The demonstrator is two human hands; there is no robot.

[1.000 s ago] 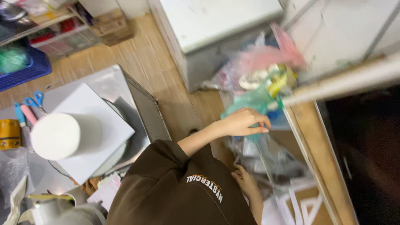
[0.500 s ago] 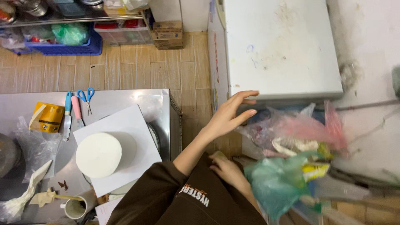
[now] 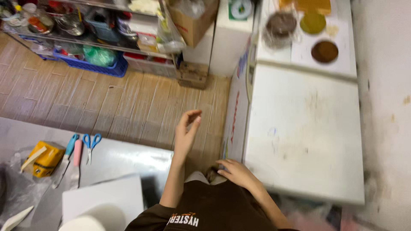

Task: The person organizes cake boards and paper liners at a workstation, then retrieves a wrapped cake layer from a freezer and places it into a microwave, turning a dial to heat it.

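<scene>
Head view: left hand (image 3: pixel 187 130) open-gripped in air, right hand (image 3: pixel 236 172) empty beside white chest freezer (image 3: pixel 306 128).

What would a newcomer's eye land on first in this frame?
The big white chest freezer filling the right side, with the right hand resting at its near corner. Next, the left hand, raised open and empty over the wooden floor. At lower left, a steel table holds blue scissors and a yellow box.
</scene>
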